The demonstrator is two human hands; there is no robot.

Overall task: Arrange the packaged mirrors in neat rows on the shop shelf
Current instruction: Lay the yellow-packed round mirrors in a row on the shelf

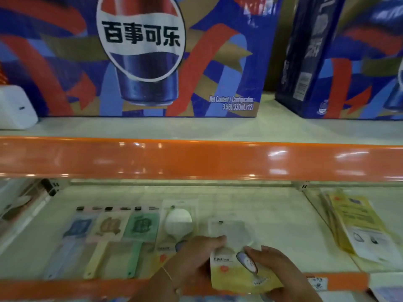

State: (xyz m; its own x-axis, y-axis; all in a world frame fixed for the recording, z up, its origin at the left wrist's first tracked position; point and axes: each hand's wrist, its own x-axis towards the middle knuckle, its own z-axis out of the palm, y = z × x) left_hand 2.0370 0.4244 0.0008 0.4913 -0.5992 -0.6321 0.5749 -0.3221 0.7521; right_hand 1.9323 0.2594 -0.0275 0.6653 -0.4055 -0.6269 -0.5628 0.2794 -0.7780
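Two hands are holding one packaged mirror (236, 253) at the near edge of the lower shelf (283, 225). The left hand (196, 256) is gripping the packet's left side, its fingertips (220, 238) pressing on the clear upper part, and a thin bracelet (166, 273) is showing on that wrist. The right hand (268, 262) is pinching the packet's right side over the yellow printed card. The packet is lying nearly flat, its hang-hole end pointing far and its yellow end overhanging the near orange shelf lip (65, 288).

Just left of it, a round white mirror packet (177, 223) is lying on the shelf, partly covered by the left hand. Further left, three handled mirror packets are lying side by side in a row: green (139, 234), beige (106, 234) and blue (76, 234). Far to the right, a stack of yellow packets (357, 223) is sitting at a slant, well apart from the hands.

Above, an orange rail (196, 159) is fronting the upper shelf, where a large cola carton (141, 53), a dark blue carton (311, 55) and a white box (15, 106) are standing.
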